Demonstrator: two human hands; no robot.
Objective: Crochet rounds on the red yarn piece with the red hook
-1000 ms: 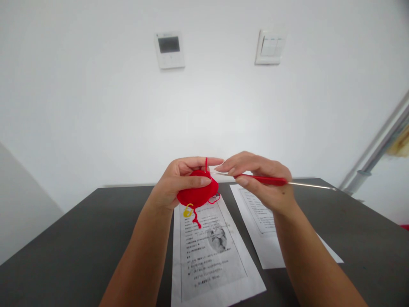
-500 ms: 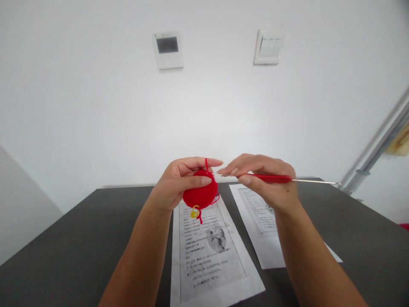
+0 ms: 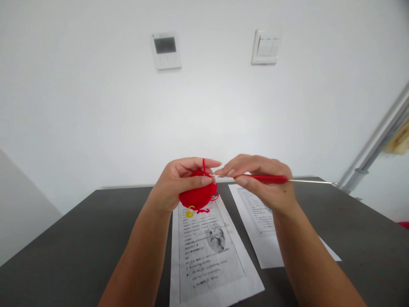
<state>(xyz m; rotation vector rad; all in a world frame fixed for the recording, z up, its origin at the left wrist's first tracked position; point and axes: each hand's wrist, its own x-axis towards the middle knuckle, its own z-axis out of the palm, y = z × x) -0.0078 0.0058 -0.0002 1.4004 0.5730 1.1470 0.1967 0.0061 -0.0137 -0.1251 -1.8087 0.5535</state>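
Observation:
My left hand [image 3: 174, 183] pinches a small round red crochet piece [image 3: 196, 197] between thumb and fingers, held above the table. Red yarn [image 3: 203, 164] runs up over my left index finger. A yellow stitch marker [image 3: 190, 211] hangs from the piece's lower edge, beside a short red yarn tail. My right hand [image 3: 262, 181] grips a crochet hook [image 3: 271, 179] by its red handle; the thin metal tip points left into the top of the red piece, and the metal back end sticks out to the right.
A dark table [image 3: 64, 256] lies below my hands. Two printed paper sheets rest on it: one [image 3: 207, 256] straight under the hands, another [image 3: 265, 226] to its right. A wall panel [image 3: 165, 50] and a light switch [image 3: 265, 47] are on the white wall. A metal pole [image 3: 373, 149] leans at right.
The red piece has turned a little in my left hand, so the yellow marker and yarn tail swung left and up. The hook tip stays at the piece's top edge.

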